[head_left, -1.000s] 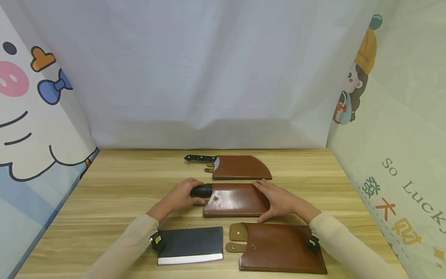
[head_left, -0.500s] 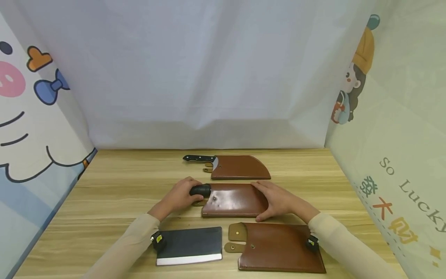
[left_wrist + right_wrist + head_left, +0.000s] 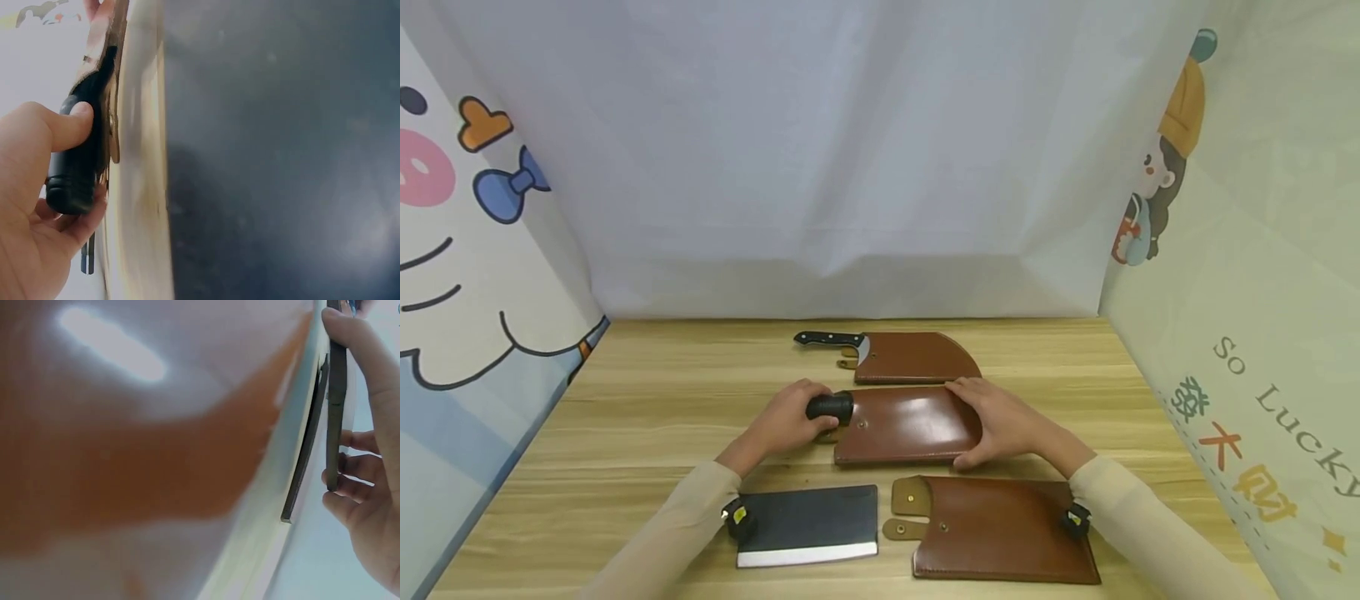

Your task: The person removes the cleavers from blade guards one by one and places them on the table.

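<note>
In the head view, a cleaver in a brown leather sheath lies across the middle of the table. My left hand [image 3: 786, 418] grips its black handle [image 3: 831, 407]; the left wrist view shows the thumb on top of the handle [image 3: 78, 159] and fingers beneath. At the opposite end, my right hand [image 3: 1006, 423] holds the sheath [image 3: 910, 427] between thumb and fingers. Seen edge-on in the right wrist view, the sheath [image 3: 336, 406] has fingertips under its side. The blade is hidden inside, and a tan strap [image 3: 829, 436] shows below the handle.
Behind lies another sheathed cleaver [image 3: 917, 358] with a black riveted handle. Nearer me are a bare dark cleaver blade [image 3: 808, 521], its handle hidden under the left forearm, and a brown sheath [image 3: 1000, 529] with tan straps, partly under the right wrist. White cloth [image 3: 850, 167] hangs behind the wooden table [image 3: 662, 375].
My right hand has shifted slightly up and right, and the far edge of the held sheath has risen a little. The left hand keeps its grip on the handle.
</note>
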Demonstrator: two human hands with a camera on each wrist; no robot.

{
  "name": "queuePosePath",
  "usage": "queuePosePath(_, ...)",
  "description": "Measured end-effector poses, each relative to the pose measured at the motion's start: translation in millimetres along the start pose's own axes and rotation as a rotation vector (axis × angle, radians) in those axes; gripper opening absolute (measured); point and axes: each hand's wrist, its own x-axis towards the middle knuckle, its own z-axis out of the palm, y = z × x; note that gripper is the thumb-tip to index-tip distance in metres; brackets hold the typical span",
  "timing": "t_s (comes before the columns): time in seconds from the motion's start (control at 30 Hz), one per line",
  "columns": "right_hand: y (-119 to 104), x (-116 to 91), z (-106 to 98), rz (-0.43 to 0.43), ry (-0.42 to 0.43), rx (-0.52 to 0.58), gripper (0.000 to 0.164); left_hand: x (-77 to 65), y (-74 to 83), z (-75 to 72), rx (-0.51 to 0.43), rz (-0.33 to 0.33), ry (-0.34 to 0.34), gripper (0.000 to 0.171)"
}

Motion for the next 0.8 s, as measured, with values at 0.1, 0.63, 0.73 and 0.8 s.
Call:
queuePosePath(0.1,0,-1,-4,-0.010,0.031,0.005,0.122,-0.2,-0.6,-2.4,-0.041,0.011,0.033,0.038)
queuePosePath(0.63,-9,-8,-17,-0.023,0.146,0.015,0.121,-7.4,8.6,-20.7,-0.125,0.018,0.124,0.044)
queuePosePath(0.73,-11,-8,-19,-0.030,0.165,0.008,0.121,-8.9,9.4,-24.0,-0.126,0.035,0.148,0.047)
queuePosePath(0.8,-13,-9,-20,-0.036,0.177,0.008,0.121,-10.0,9.0,-25.3,-0.125,0.044,0.164,0.048)
